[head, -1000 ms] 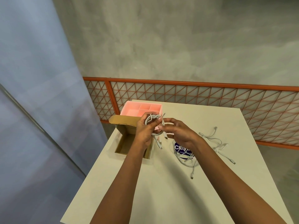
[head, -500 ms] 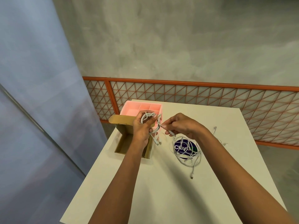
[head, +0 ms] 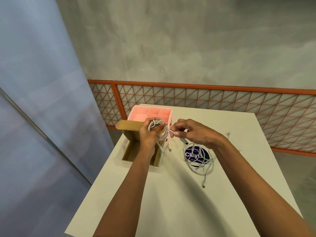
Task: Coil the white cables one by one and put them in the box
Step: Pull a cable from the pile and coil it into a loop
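A pale table [head: 171, 202] stands against a grey concrete wall, with an orange lattice railing [head: 205, 98] behind it and a blue-grey panel [head: 34, 82] to the left. At the table's far left corner sits an open cardboard box [head: 131, 153] with its flap raised; the left forearm hides part of its brown inside. Just behind it is a pink tray [head: 150, 112] divided into compartments. The left hand [head: 150, 134] grips a coiled white cable [head: 157, 125] above the box's far right corner, with loose ends dangling. The right hand [head: 193, 132] pinches a strand from that coil between thumb and forefinger. More loose cables [head: 201, 166] lie tangled on the table over a round dark blue sticker [head: 195, 154].
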A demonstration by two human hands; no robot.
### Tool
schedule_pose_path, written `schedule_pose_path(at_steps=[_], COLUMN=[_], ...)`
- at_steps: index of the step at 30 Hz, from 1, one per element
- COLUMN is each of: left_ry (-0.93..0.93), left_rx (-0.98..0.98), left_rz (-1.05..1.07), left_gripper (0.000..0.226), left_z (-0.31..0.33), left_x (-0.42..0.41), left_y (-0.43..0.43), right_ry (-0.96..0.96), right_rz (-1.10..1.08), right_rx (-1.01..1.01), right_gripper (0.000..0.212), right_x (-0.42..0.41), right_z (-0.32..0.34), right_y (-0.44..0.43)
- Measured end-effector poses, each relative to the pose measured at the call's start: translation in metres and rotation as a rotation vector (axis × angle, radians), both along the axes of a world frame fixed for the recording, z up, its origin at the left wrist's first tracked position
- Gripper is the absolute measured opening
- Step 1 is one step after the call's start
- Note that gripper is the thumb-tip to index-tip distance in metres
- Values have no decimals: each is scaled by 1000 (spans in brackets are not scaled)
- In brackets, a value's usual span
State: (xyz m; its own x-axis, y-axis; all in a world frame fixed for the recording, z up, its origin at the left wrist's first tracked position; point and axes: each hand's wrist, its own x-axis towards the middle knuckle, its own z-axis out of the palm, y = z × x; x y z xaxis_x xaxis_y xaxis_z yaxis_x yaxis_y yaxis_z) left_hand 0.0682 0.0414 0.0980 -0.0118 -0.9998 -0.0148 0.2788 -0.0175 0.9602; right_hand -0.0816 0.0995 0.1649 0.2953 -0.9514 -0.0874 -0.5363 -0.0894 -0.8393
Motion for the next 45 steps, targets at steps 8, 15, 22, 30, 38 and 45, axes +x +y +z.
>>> schedule_pose_path(at_steps=[8, 15, 22, 30, 38, 45], left_ry=[134, -92, -276, -220, -208, -188], left_rx=[111, 29, -138, -214, -215, -230], left_rz=[-105, -417, -498, -354, -322, -283], left_gripper=[20, 25, 16, 14, 14, 16], left_z=[-1, 6, 17, 22, 20, 25], left_x=[7, 16, 13, 5, -1, -3], left_y=[-3, -3, -4, 1, 7, 7], right_ry=[-191, -308, -329, -417, -405, -691], right_rz=[-100, -229, -316, -427, -483, -519], right_rx=[96, 105, -25, -141, -266, -152], right_gripper=[20, 15, 14, 12, 13, 16], right_x=[-23, -35, -38, -33, -17, 0], right_z=[-7, -11, -11, -39, -64, -57], right_y=[-3, -5, -11, -8, -13, -14])
